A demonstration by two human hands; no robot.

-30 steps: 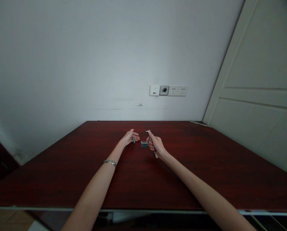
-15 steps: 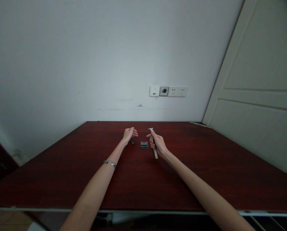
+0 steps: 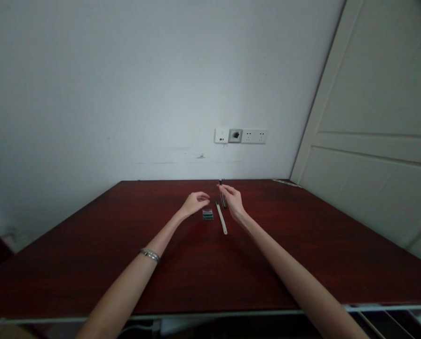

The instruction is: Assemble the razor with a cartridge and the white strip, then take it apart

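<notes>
My right hand (image 3: pixel 232 201) pinches a slim dark tool (image 3: pixel 222 200) that stands nearly upright, its top end above my fingertips. The tool's exact kind is too small to tell. Just below it, a long pale strip with a dark far end (image 3: pixel 222 220) lies on the table. To the strip's left sits a small clear case (image 3: pixel 208 215) with dark and greenish contents. My left hand (image 3: pixel 195 203) hovers behind and left of the case, fingers curved with a gap between thumb and fingertips, holding nothing visible. A silver bracelet (image 3: pixel 149 254) circles my left forearm.
The dark red wooden table (image 3: pixel 182 282) reaches back to a white wall (image 3: pixel 90 94). Sockets and switch plates (image 3: pixel 241 136) are on that wall. A pale panelled door (image 3: pixel 379 141) leans in view at the right. Cables (image 3: pixel 136 328) show under the front edge.
My right hand has raised and turned the tool; the pale strip now lies fully visible apart from it. My left hand moved right, toward the case. The small green item is no longer clearly seen.
</notes>
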